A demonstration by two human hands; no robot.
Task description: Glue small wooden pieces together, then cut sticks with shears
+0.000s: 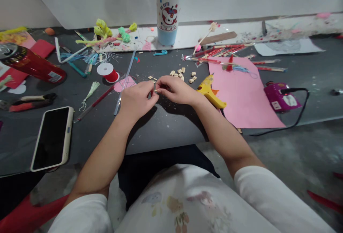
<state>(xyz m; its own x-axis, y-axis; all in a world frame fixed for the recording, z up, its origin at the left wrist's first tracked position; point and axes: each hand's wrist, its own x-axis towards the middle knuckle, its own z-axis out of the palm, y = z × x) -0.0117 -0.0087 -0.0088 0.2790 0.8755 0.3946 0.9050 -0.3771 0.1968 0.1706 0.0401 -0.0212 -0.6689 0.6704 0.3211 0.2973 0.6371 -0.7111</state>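
Note:
My left hand (138,101) and my right hand (173,89) meet over the dark table, fingertips pinched together. Between them shows a tiny pale bit that looks like a small wooden piece (155,91), mostly covered by the fingers. Just beyond my right hand lies a loose group of small wooden pieces (183,70). A clear plastic ruler (129,69) lies beside my left hand, across a pink round piece (118,87). To the right of my right wrist rests a yellow hot glue gun (210,93), partly on a pink sheet (243,101).
A phone (52,138), pliers (29,102), red can (34,63) and red thread spool (108,72) lie on the left. A bottle (168,15) stands at the back. Wrapped red sticks (225,51) and a purple power box (282,96) with a cord are on the right.

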